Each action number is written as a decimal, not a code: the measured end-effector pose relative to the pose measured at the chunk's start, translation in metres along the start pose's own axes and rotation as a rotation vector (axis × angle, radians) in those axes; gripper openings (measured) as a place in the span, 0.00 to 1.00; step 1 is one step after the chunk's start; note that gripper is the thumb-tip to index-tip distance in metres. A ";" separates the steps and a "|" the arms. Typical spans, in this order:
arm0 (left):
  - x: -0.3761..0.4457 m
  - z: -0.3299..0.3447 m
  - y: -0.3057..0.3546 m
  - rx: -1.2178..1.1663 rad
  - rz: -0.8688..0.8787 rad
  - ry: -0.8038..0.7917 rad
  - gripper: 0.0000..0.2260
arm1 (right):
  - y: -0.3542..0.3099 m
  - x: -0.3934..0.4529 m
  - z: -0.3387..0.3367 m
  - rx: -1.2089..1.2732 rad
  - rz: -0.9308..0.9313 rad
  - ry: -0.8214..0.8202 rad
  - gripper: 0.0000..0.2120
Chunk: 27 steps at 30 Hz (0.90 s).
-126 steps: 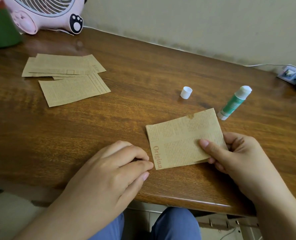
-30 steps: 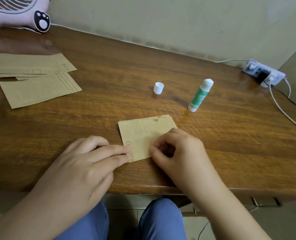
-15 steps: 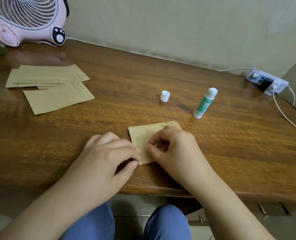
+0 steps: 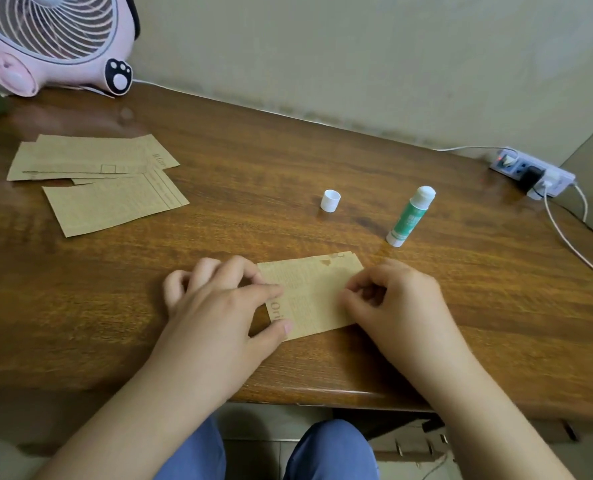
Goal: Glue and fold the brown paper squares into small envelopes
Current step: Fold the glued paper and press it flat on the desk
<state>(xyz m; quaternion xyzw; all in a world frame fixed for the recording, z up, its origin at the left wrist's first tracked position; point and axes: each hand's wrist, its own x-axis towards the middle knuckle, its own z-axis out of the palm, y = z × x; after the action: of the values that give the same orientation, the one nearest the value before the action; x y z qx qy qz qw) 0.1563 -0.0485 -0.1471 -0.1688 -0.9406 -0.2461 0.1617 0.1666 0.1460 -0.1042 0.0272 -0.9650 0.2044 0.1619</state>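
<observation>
The hands had drawn apart since the frame before, baring more of the folded paper between them. The left hand lay over the paper's left edge — forefinger and thumb pressing its margin, the other fingers curled on the table beside it. The right hand sat at the right edge with its fingers curled in, fingertips on the paper; whether it pinched the edge or only pressed it I couldn't tell, as the knuckles hid the contact.

The paper was brown kraft with faint newsprint columns, and only "Ori" of a printed word showed past the left thumb. A darker smear marked its far edge. It lay flat near the table's front edge, well short of the glue stick — green barrel, white uncapped tip — standing upright behind it. The small white cap stood apart to the stick's left.

More brown sheets overlapped at the far left. A pink fan was cut off at the top corner, and a power strip sat by the wall.
</observation>
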 end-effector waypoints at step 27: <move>0.003 -0.004 -0.002 0.088 -0.042 -0.093 0.31 | -0.023 0.025 0.033 0.046 -0.221 -0.102 0.06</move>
<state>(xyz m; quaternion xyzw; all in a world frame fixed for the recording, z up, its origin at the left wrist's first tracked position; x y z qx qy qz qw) 0.1535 -0.0511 -0.1436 -0.1528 -0.9604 -0.1998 0.1200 0.1362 0.1118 -0.1159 0.1473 -0.9582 0.2056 0.1337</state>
